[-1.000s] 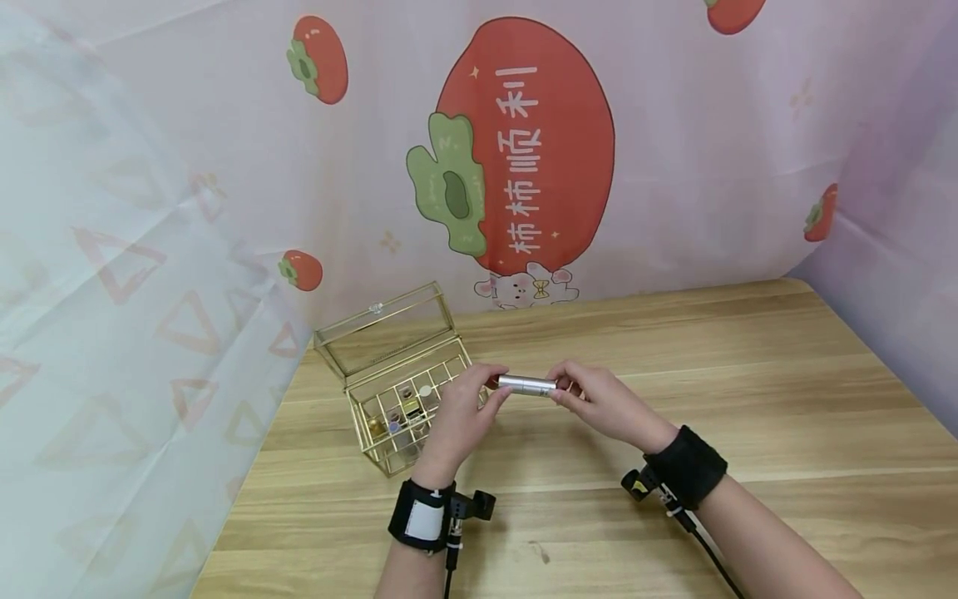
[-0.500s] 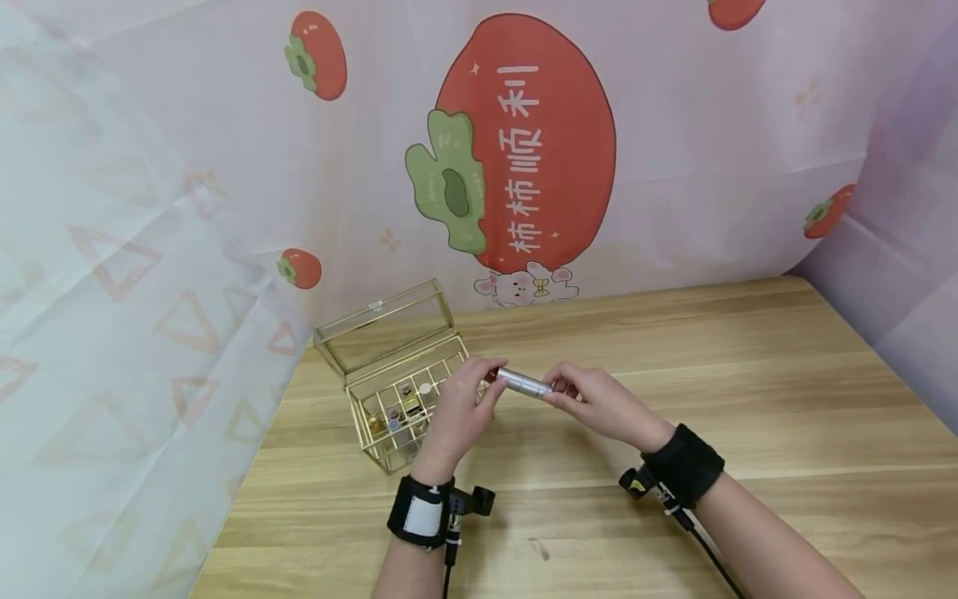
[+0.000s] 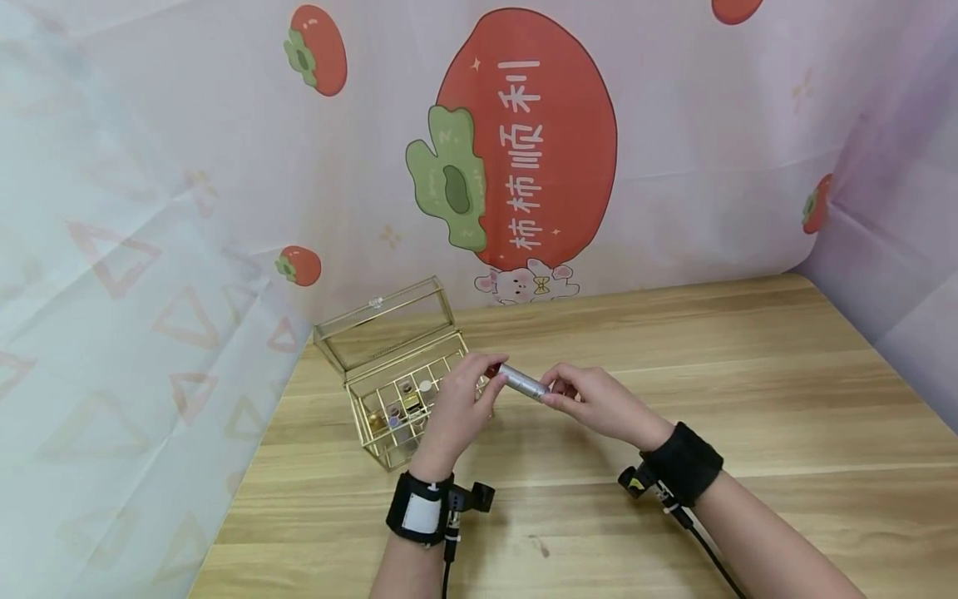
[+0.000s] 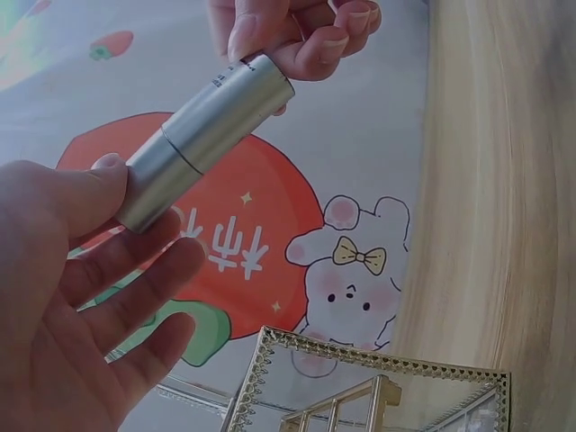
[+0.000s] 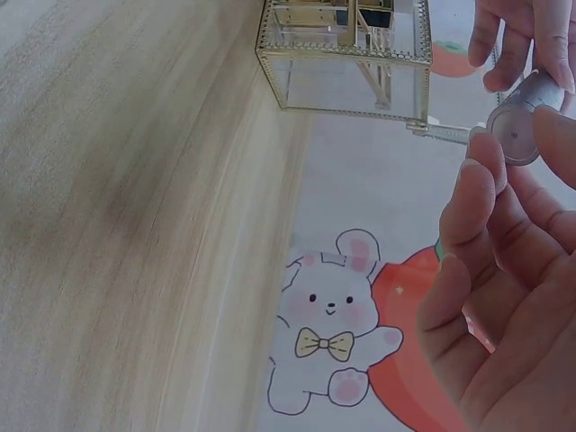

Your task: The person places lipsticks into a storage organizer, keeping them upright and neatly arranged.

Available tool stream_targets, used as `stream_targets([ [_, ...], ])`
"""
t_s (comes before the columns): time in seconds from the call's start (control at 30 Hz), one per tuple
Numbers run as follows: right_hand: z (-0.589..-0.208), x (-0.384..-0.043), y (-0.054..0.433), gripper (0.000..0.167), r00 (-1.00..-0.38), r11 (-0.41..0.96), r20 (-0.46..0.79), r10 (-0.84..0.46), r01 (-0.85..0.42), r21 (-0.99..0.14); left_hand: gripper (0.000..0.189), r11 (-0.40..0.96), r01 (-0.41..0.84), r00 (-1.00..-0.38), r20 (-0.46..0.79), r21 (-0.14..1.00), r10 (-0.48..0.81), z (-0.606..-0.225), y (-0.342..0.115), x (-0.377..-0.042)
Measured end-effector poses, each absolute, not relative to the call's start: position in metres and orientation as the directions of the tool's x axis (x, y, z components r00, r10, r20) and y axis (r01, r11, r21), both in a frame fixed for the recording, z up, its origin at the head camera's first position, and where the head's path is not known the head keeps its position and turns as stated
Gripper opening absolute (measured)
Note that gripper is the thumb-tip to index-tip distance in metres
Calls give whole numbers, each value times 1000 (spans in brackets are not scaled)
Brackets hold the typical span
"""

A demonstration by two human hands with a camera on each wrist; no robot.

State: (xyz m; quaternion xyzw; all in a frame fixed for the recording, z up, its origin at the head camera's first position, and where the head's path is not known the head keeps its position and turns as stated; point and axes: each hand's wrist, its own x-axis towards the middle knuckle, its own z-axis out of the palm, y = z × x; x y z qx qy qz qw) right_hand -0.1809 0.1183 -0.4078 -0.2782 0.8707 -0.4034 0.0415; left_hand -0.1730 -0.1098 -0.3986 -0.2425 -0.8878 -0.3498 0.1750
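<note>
In the head view a silver cylindrical tube (image 3: 524, 382) is held in the air between both hands, its right end tilted down. My left hand (image 3: 456, 408) pinches its left end between thumb and fingers. My right hand (image 3: 599, 403) grips the other end. A seam runs round the tube (image 4: 193, 148) in the left wrist view, with small print near the right hand's end. The right wrist view shows the round end face of the tube (image 5: 515, 135) between thumb and fingertips. Just left of the hands, a gold-framed glass box (image 3: 404, 366) has its lid raised.
Inside the box are gridded compartments with several small items, including a gold one (image 3: 376, 423). It stands on a wooden table (image 3: 748, 374). Behind hangs a printed cloth (image 3: 674, 166) with persimmons and a white cartoon animal. Each wrist wears a black band (image 3: 683, 464) with a camera and cable.
The tube has turned from nearly level to tilted, its left end rising and its right end dropping slightly. Both hands keep hold of it and have barely shifted.
</note>
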Motion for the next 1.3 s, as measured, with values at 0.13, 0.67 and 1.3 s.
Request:
stream_targets([
  [0.13, -408, -181, 118, 18, -845, 531, 142, -515, -444, -721, 28, 629, 566, -811, 495, 533, 311, -398, -110, -173],
  [0.67, -417, -182, 122, 11, -868, 620, 131, -479, -440, -650, 27, 610, 571, -793, 560, 549, 238, -393, -125, -172],
  [1.3, -439, -181, 139, 17, -876, 724, -28, -482, -379, -576, 24, 617, 522, -780, 623, 589, 65, -391, -151, -173],
])
